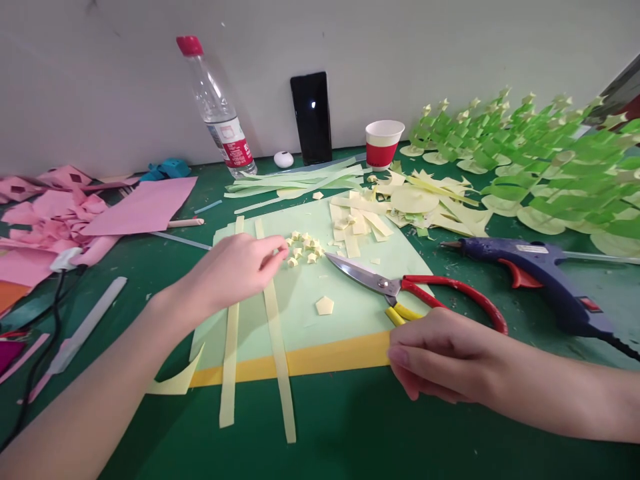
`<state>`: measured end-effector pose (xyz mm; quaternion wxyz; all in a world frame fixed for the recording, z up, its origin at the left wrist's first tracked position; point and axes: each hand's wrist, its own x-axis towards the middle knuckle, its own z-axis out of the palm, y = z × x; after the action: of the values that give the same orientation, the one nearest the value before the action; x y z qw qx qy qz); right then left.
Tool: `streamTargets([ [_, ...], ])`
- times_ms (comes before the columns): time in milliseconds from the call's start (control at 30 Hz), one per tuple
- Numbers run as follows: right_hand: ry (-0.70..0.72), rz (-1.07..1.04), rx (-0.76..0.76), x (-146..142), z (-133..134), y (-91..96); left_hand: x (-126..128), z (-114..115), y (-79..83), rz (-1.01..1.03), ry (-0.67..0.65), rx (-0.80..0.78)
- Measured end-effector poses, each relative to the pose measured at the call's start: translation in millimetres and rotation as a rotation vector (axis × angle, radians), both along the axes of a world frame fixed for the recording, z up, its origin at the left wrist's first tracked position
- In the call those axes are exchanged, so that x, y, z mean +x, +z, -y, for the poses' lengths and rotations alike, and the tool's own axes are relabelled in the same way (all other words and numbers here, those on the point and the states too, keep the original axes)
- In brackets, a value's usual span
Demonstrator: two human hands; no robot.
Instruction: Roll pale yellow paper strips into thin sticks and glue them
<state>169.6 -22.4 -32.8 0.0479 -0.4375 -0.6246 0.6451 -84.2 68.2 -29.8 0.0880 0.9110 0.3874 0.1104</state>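
My left hand point(245, 267) hovers over the pale green paper sheets point(305, 327) with its fingers curled and pressed together; whatever they may hold is hidden. Just beyond its fingertips lies a small heap of folded pale yellow paper stars point(303, 248). Two long cream paper strips point(277, 360) run beneath that hand toward me. A flat folded paper pentagon point(325, 305) rests alone on the sheets. My right hand point(445, 353) is closed at the yellow paper edge point(340, 355), beside red-handled scissors point(380, 283); its fingers hide anything inside.
A blue glue gun point(530, 267) lies at right, below green paper plants with stars point(525, 153). Paper scraps point(425, 197), a paper cup point(383, 147), a phone point(313, 120) and a bottle point(225, 127) stand or lie behind. Pink paper point(143, 203) and a black cable point(55, 320) occupy the left.
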Motion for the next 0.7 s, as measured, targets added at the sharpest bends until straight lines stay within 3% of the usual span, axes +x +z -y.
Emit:
streamTargets([
  [167,0.011,0.009,0.069,0,-1,-2.7,24,26,0.0,-0.118,-0.046,-0.215],
  [333,0.003,-0.035,0.112,0,-4,-7.1,30,30,-3.5,-0.165,-0.032,-0.353],
  [533,-0.052,-0.038,0.214,-2,-6,-18.1,30,26,-4.6,-0.064,-0.021,-0.461],
  [700,-0.125,-0.05,0.426,-5,-7,-25.5,36,29,-2.4,0.107,0.066,-0.479],
])
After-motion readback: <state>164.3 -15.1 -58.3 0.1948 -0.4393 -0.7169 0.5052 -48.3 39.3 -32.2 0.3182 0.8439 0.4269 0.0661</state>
